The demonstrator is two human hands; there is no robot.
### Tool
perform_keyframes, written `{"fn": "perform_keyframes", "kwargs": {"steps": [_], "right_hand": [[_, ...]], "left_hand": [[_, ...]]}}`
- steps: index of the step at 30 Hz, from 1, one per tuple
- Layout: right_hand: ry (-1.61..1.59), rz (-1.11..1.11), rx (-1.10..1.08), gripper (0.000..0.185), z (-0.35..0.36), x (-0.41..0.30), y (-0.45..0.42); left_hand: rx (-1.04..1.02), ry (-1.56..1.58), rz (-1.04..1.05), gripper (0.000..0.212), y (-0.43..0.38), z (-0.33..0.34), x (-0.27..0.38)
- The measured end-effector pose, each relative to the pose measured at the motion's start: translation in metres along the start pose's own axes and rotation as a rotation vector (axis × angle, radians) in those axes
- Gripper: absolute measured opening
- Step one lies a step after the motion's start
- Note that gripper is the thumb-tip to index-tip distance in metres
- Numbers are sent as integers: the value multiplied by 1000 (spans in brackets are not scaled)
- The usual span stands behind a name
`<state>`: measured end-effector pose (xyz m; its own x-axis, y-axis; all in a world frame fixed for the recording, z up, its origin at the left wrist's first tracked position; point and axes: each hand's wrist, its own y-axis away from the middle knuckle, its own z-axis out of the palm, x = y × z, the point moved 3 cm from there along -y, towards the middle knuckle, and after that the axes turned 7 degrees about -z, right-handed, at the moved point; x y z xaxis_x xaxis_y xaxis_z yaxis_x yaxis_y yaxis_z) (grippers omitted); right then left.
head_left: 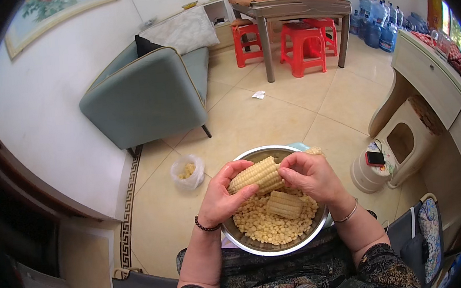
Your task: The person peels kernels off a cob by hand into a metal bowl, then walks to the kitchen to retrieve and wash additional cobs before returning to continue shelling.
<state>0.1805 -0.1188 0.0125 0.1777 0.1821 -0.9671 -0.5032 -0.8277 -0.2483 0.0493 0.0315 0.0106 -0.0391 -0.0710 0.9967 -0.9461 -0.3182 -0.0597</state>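
My left hand (228,193) grips a pale yellow ear of corn (256,175) by its left part, with the thumb across the front. At the right end of that ear, the thumb and fingertips of my right hand (312,176) pinch together at the kernels; whether a kernel is between them is hidden. Below both hands, a steel bowl (242,246) rests at my lap. Loose corn kernels (271,226) fill its lower part, and a shorter piece of corn (285,205) lies on them. Behind my right hand another corn piece (315,151) shows at the bowl's far rim.
A small bin with a white plastic liner (178,182) stands on the tiled floor, yellowish scraps inside. To the right, a phone (375,158) lies on a round white container (365,176) by a cream plastic stool (407,142). Ahead are a blue-grey sofa (145,98) and red stools (302,47).
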Motion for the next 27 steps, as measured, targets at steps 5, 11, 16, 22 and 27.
{"fn": "perform_keyframes", "kwargs": {"steps": [5, 11, 16, 22, 27], "right_hand": [[-98, 34, -47, 13, 0, 1, -2], [211, -335, 2, 15, -1, -9, 4], [341, -432, 68, 17, 0, -14, 12], [-30, -55, -13, 19, -1, 1, 9], [205, -209, -12, 13, 0, -2, 8]], "left_hand": [[-24, 66, -18, 42, 4, -2, -1], [8, 143, -84, 41, 3, 2, 0], [15, 92, -72, 43, 7, 5, 4], [21, 111, -36, 42, 11, 3, -4], [7, 183, -75, 40, 10, 3, -7]]}}
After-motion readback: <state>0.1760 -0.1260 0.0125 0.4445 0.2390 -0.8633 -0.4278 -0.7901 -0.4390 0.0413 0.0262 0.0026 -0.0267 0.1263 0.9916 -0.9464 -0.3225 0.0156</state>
